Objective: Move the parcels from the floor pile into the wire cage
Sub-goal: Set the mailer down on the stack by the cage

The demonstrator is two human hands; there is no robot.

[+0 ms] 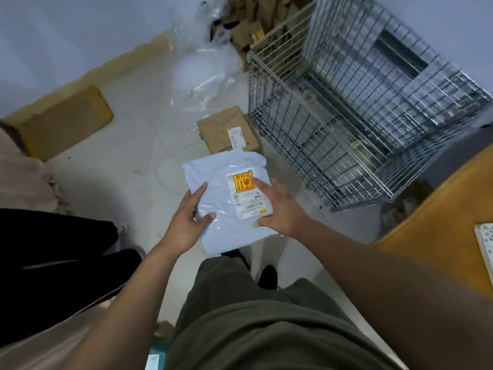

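Note:
I hold a white plastic mailer parcel (224,198) in front of me, above the floor. It bears a shipping label with a red and yellow sticker. My left hand (186,220) grips its left edge, thumb on top and fingers underneath. My right hand (277,206) holds the right edge, with the forefinger stretched over the sticker and the thumb on the label's lower corner. The wire cage (346,102) stands to the upper right, its open top facing me. A brown cardboard box (226,129) with a label lies on the floor beside the cage's near-left corner.
A long cardboard box (61,121) lies at the left by the wall. Clear plastic wrap (202,70) and a heap of small cartons (253,25) sit behind the cage. An orange table edge (440,236) is at the right. Another person's dark-trousered legs (53,249) are at the left.

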